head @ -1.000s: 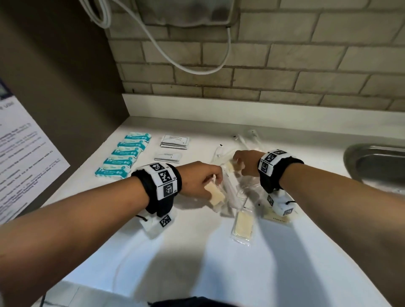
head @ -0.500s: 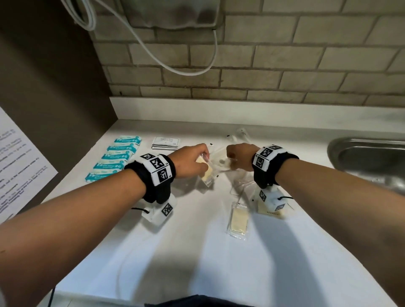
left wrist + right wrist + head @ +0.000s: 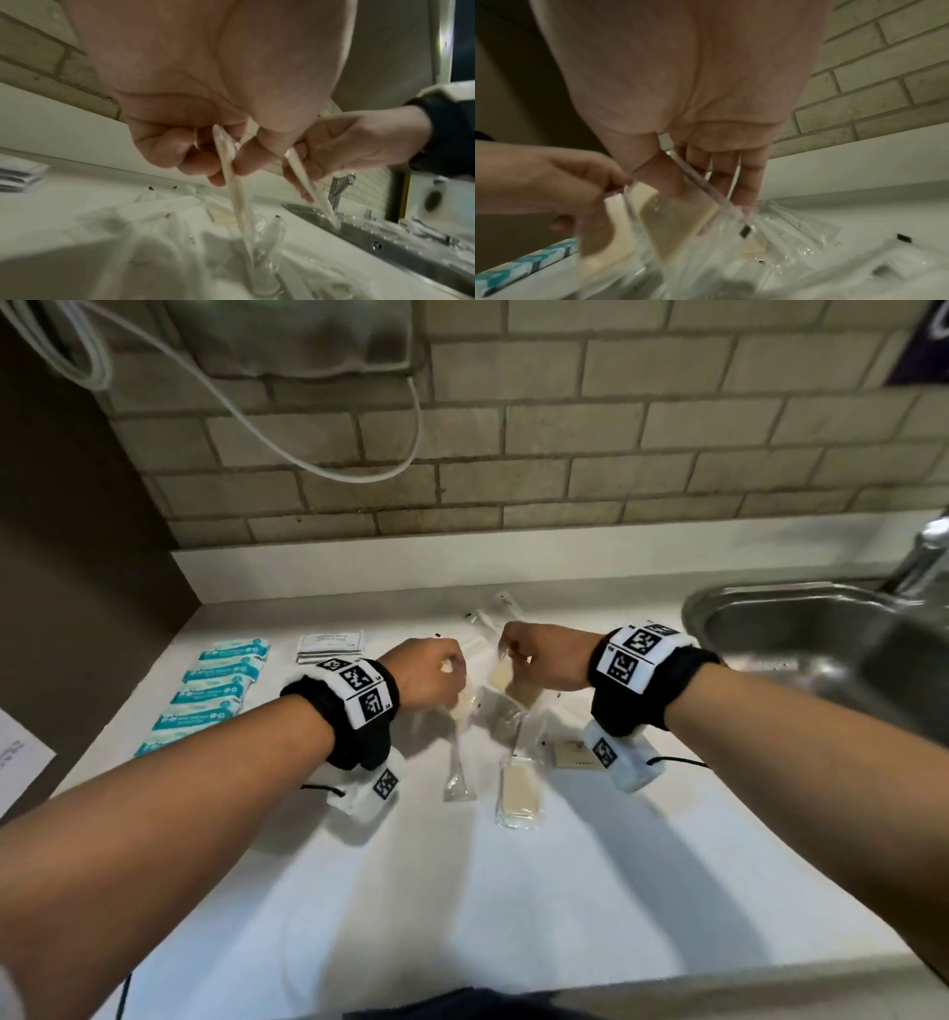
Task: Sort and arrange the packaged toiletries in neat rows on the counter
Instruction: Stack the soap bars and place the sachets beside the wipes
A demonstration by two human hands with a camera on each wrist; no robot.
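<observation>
The blue packets (image 3: 205, 690) already lie in a row at the far left of the desk (image 3: 462, 891), white sachets (image 3: 331, 647) stacked beside them, while the left hand (image 3: 429, 677) and right hand (image 3: 544, 660) each pinch a cream bar in clear wrap from the unsorted pile (image 3: 506, 726).

6 teal packets (image 3: 205, 695) in one row left of the sink (image 3: 821, 634), 1 stack of white sachets (image 3: 331, 647) beside that row's far end. 3 cream bars in clear wrap: 1 flat bar (image 3: 518, 791) on the counter (image 3: 513, 891), 1 per hand; clear-wrap pile count unclear.
</observation>
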